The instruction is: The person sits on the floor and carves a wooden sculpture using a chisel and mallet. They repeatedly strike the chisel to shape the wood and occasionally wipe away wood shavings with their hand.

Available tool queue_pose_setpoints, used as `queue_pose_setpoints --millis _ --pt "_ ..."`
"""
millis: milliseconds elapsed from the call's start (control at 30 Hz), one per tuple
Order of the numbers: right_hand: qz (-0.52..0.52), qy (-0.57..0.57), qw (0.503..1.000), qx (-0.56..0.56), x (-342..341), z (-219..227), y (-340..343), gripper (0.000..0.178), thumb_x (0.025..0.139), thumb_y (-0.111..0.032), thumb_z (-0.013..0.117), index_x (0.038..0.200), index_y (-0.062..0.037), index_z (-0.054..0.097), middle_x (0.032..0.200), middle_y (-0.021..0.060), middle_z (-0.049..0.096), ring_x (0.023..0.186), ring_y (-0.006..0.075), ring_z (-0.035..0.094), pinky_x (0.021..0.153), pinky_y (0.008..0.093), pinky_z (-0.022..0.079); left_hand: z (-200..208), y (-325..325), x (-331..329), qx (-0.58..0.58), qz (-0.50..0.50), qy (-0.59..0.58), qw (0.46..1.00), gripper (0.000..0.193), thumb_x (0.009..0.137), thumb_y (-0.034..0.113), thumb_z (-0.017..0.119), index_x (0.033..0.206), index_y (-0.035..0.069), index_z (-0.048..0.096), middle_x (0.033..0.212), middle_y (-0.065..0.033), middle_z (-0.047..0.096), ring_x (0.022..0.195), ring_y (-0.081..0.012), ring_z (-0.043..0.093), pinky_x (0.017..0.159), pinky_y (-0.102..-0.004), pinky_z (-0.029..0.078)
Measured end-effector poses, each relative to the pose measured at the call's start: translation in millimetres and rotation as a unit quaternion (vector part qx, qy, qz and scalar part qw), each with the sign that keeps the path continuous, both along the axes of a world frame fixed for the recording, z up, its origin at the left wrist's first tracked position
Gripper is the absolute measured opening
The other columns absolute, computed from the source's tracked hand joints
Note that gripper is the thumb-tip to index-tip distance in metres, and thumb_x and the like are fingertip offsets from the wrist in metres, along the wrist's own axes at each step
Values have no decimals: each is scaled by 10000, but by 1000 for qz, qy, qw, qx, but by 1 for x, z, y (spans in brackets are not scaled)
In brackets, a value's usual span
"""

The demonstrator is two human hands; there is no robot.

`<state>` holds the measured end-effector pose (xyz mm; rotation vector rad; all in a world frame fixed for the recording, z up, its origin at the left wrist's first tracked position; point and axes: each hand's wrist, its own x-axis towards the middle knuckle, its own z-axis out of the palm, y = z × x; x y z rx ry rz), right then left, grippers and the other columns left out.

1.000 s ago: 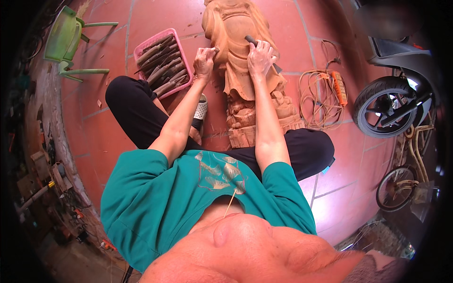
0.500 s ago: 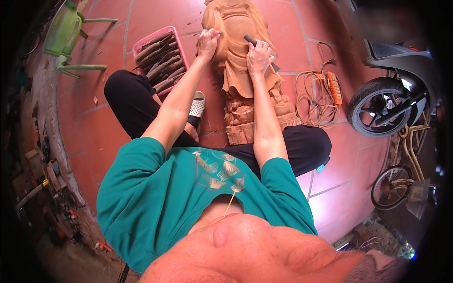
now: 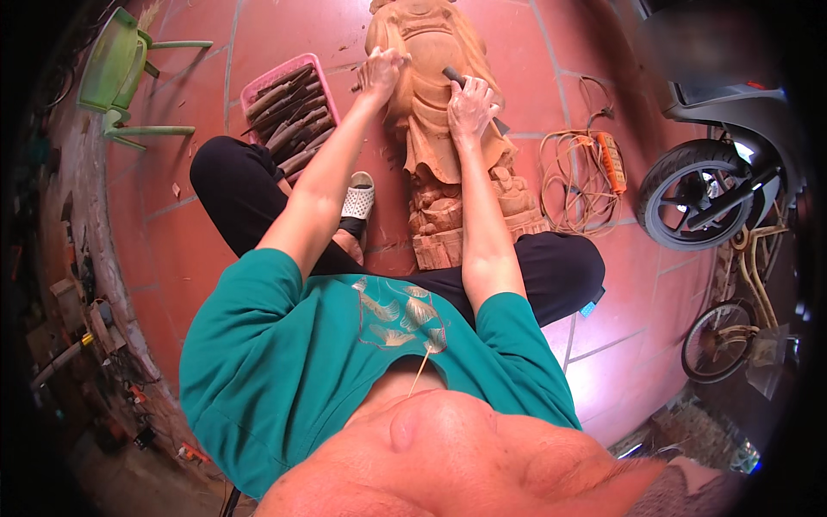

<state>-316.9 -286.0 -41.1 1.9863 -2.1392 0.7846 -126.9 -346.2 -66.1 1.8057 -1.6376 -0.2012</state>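
A carved wooden statue (image 3: 433,53) of a robed figure lies on the floor in front of me, its carved base nearest my legs. My left hand (image 3: 379,76) is closed at the statue's left edge. A short brown end beside it suggests a thin stick-like tool in the fist, mostly hidden by the fingers. My right hand (image 3: 472,110) wraps round a dark bar-shaped tool (image 3: 452,75), held slantwise over the robe. Its upper end sticks out beyond the fingers; its lower end shows beside the palm.
Left of the statue, a pink plastic basket (image 3: 326,84) holds several wooden-handled tools (image 3: 293,108). A green plastic chair (image 3: 112,65) is at the far left. On the right lie a coiled cord (image 3: 564,185) and an orange power strip (image 3: 612,161), near a motorbike wheel (image 3: 693,194).
My left hand has shifted slightly up, and a brown end now shows beside it. My right hand has barely moved, still on the dark tool.
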Motion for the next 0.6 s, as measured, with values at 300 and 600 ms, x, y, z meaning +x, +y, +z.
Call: queue_pose_setpoints --millis 300,600 --pt "-8 19 1000 -14 -5 -1 3 304 896 -394 631 1077 -150 620 1082 -5 579 1022 215 549 817 460 412 -12 56 -7 -25 -18 74 997 152 855 250 714 917 112 700 836 -143 615 780 -329 636 667 -447 498" --pt "-10 10 1000 -12 -6 2 2 290 891 -379 645 1075 -156 624 1079 -7 574 1012 214 547 802 451 411 10 36 -20 -4 -1 20 1000 141 853 232 715 926 111 722 843 -127 638 818 -319 646 700 -439 500"
